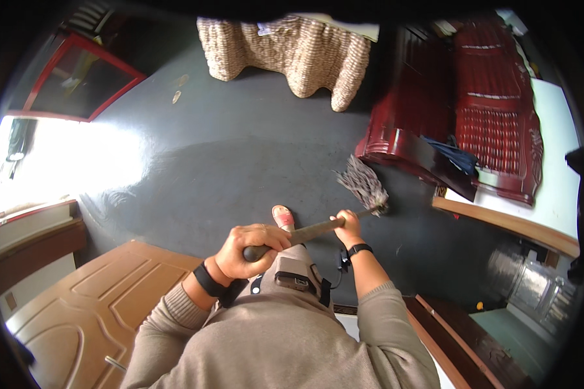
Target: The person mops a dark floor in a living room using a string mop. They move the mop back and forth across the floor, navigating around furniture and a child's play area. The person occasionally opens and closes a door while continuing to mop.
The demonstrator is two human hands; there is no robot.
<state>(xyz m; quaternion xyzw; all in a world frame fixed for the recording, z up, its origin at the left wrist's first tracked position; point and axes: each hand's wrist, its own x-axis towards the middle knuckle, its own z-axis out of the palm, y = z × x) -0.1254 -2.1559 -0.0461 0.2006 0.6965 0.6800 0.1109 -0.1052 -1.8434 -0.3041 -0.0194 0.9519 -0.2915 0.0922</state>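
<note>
A string mop's wooden handle (316,230) runs slantwise in front of my body. Near its rounded top end, my left hand (253,248) is closed around it, palm down. Farther along the shaft, my right hand (347,227) grips it. The mop's grey string head (363,184) lies spread on the dark floor (214,160), beyond my right hand and close to the end of a dark red wooden bench. One foot in a pink sandal (283,217) shows between my hands, just beyond the handle.
A carved red wooden bench (394,141) stands at the right, with a folded blue umbrella (451,154) on it. Ahead is a table draped in a beige textured cloth (292,58). A brown panelled door (112,301) is at lower left, a red-framed cabinet (85,78) at upper left.
</note>
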